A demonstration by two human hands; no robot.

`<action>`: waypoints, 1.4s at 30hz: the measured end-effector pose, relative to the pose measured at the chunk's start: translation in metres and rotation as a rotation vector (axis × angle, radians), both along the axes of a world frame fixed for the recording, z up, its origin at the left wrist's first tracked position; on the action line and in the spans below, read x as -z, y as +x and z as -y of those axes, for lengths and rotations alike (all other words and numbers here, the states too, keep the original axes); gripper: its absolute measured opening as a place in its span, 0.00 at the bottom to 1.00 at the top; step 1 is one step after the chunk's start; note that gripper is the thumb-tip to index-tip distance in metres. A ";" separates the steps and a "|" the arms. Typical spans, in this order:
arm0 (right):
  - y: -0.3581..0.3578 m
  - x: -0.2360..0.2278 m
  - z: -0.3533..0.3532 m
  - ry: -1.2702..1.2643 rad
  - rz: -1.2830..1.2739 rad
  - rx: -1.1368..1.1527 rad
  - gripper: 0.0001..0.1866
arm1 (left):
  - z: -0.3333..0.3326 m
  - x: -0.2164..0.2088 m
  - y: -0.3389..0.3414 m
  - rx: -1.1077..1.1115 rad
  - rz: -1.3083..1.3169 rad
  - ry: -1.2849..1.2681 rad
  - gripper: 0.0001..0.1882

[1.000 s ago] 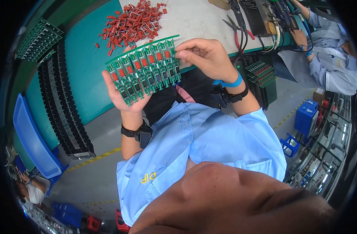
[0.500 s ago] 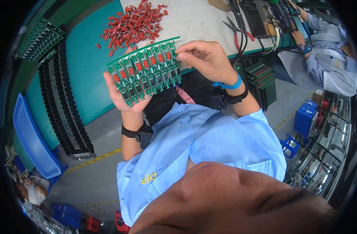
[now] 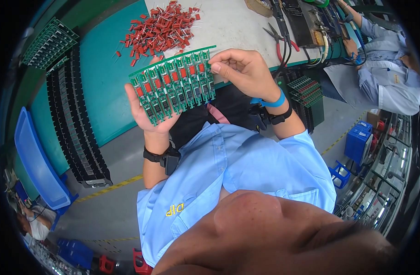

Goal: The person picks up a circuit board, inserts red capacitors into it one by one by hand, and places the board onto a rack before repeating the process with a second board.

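A green circuit board panel, made of several narrow boards side by side, is held tilted above the near edge of the bench. Each narrow board carries a red block-shaped capacitor and darker parts below it. My left hand supports the panel from beneath and at its left end, thumb at the side; most of its fingers are hidden behind the boards. At the right end, thumb and forefinger of my right hand are closed on the panel's edge. A heap of loose red capacitors with wire leads lies just beyond the panel.
Pliers with red handles and dark cables lie at the far right. Black slotted racks stand left, with more boards beyond. A blue tray is far left; stacked boards sit right. A co-worker works at right.
The panel and both hands have shifted very slightly to the right in the picture. The hold on the panel looks the same.
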State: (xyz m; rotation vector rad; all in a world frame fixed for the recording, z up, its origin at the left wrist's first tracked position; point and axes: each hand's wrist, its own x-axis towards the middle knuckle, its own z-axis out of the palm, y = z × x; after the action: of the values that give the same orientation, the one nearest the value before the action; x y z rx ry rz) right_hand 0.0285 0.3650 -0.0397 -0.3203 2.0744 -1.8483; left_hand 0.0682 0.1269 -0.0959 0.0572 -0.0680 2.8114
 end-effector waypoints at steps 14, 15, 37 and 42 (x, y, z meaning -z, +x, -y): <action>-0.004 0.005 0.003 0.200 -0.304 0.048 0.09 | 0.001 -0.001 -0.001 0.018 -0.053 0.003 0.42; -0.003 0.006 0.003 0.187 -0.311 0.073 0.09 | 0.001 -0.002 -0.001 0.018 -0.061 0.015 0.42; -0.038 -0.026 -0.006 0.214 -0.413 -0.155 0.10 | -0.003 -0.028 0.011 0.045 0.020 0.011 0.40; -0.045 -0.036 0.008 0.105 -0.137 -0.329 0.11 | 0.012 -0.021 0.017 0.069 -0.114 0.129 0.40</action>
State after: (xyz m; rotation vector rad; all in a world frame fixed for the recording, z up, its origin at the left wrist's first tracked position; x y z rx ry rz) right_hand -0.0168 0.3571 -0.0041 -0.7303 2.0489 -1.5566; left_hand 0.0851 0.1150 -0.0747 0.2397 -0.2199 2.7259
